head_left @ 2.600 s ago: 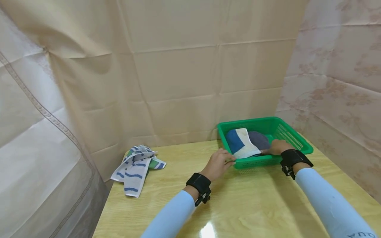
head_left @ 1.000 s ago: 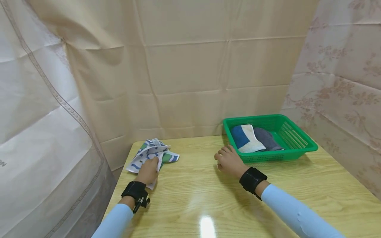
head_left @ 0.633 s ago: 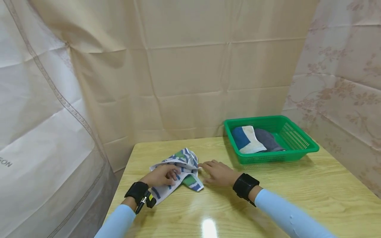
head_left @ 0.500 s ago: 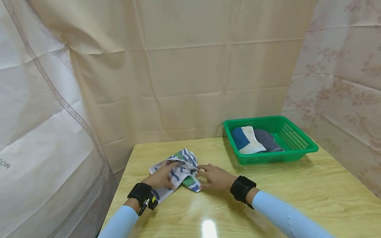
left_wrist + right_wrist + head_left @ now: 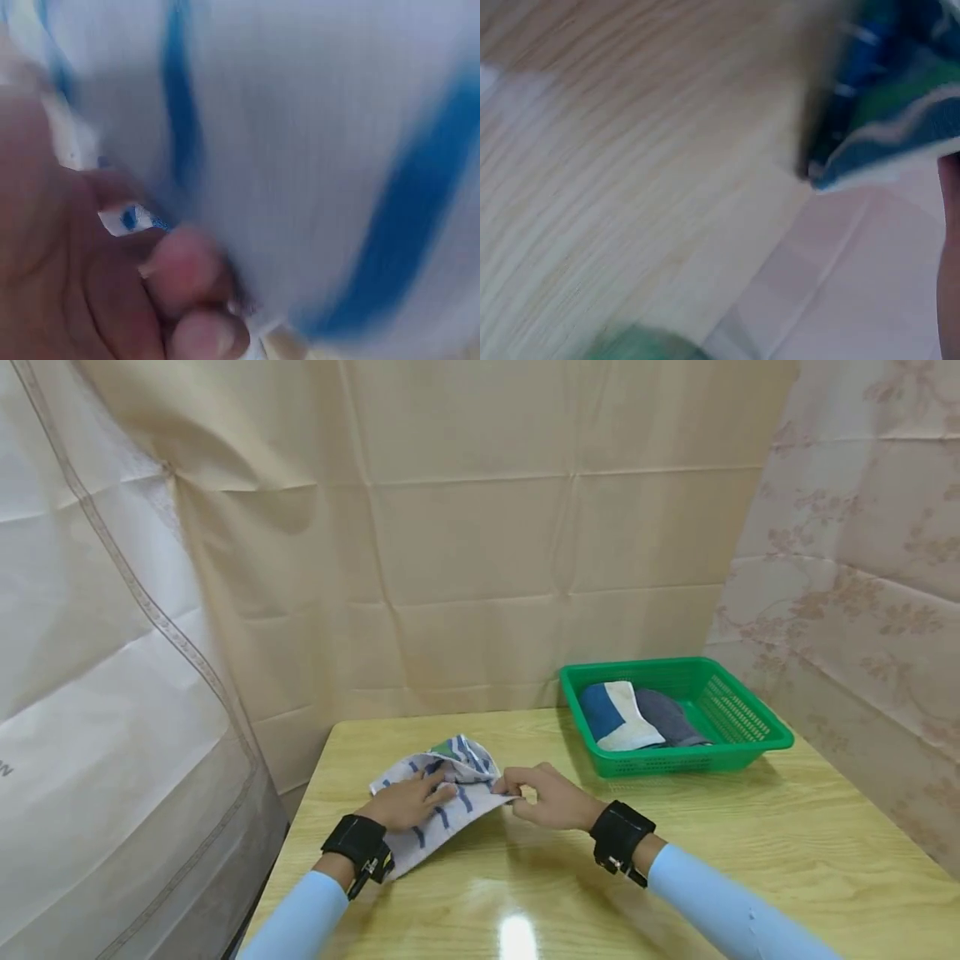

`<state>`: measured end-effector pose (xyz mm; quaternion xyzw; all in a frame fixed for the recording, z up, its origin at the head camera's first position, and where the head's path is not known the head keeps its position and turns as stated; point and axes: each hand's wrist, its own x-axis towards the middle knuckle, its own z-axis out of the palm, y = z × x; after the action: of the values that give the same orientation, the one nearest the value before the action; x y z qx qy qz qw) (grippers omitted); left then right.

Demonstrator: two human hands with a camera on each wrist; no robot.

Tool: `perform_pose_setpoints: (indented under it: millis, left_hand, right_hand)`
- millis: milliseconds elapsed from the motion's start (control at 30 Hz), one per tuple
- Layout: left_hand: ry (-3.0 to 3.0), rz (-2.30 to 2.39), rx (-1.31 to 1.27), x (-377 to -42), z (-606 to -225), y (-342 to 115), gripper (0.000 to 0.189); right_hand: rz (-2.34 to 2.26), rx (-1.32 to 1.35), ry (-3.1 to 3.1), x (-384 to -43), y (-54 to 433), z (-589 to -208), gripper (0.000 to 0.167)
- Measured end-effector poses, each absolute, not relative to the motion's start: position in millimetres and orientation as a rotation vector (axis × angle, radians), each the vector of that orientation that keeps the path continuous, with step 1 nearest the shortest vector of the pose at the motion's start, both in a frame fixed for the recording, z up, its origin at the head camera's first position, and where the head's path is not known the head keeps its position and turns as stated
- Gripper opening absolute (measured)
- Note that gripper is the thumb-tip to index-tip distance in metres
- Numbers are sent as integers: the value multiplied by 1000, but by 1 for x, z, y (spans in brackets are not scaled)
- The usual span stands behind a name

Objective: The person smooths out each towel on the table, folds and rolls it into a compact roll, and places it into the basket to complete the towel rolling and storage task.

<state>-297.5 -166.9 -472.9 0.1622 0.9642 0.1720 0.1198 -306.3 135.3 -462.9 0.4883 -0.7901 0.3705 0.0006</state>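
A small towel (image 5: 450, 814), white with blue dashes and a green-and-blue striped side, lies crumpled on the table at the centre left. My left hand (image 5: 405, 803) rests on it, fingers spread over the cloth. In the left wrist view the white cloth (image 5: 285, 150) fills most of the picture, blurred, beside the bent fingers of my left hand (image 5: 97, 262). My right hand (image 5: 551, 797) pinches the towel's right corner and holds that edge raised. The right wrist view shows the towel's green and blue striped side (image 5: 900, 112) beside a sliver of my right hand (image 5: 949, 255).
A green plastic basket (image 5: 675, 760) stands at the back right of the wooden table (image 5: 585, 902). In it lie a folded blue-and-white cloth (image 5: 618, 718) and a dark grey cloth (image 5: 667, 718). Beige curtain (image 5: 465, 543) hangs behind the table.
My hands have left the basket; my left hand has drawn the towel rightward from the far left. My right hand has since pinched and lifted its corner, hiding the green flap.
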Motion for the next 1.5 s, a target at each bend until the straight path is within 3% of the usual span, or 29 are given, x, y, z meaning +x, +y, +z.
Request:
perform_pose_setpoints:
  millis: [133,267,400,567,667,800,933,1067,1167,1267,1500]
  left_hand:
    - [2893,384,405,-300,-480,-181,77]
    - [2990,305,337,-299,-488,-191,73]
    - [3018,256,279,-296,-488,-193,77]
    - [3043,187,176,-292,-485,-195,66]
    - [3095,88,134,-291,-482,-195,54]
    - [3126,-8,63,-295,-473,-191,55]
    - [3115,90,187,-299,-469,-185,30]
    - [3053,369,652,-303,-480,-183,10]
    - [2972,481,959,-308,-492,-183,28]
    - [2959,462,992,-311,-499,-186,45]
    - [2951,288,467,-306,-495,-202,89]
  right_hand:
    - [1381,1635,-2530,-304,144,-449,27]
    - [848,1660,-2820,-303,149,-452,21]
    - [312,1463,-3079,-299,152,-466,10]
    - [185,1242,-3166,-296,152,-477,38]
    - [74,1238,-3024,-299,151,-480,32]
    - [-202,1132,-2849,-308,153,-487,17]
    - [-271,1034,-2815,-311,155,-493,14]
    - [-65,1206,-2785,-308,154,-496,25]
    - [111,1384,-2792,-306,152,-496,34]
    - [211,1456,-2835,-307,151,-493,35]
    - [300,1508,-2865,-318,161,-493,23]
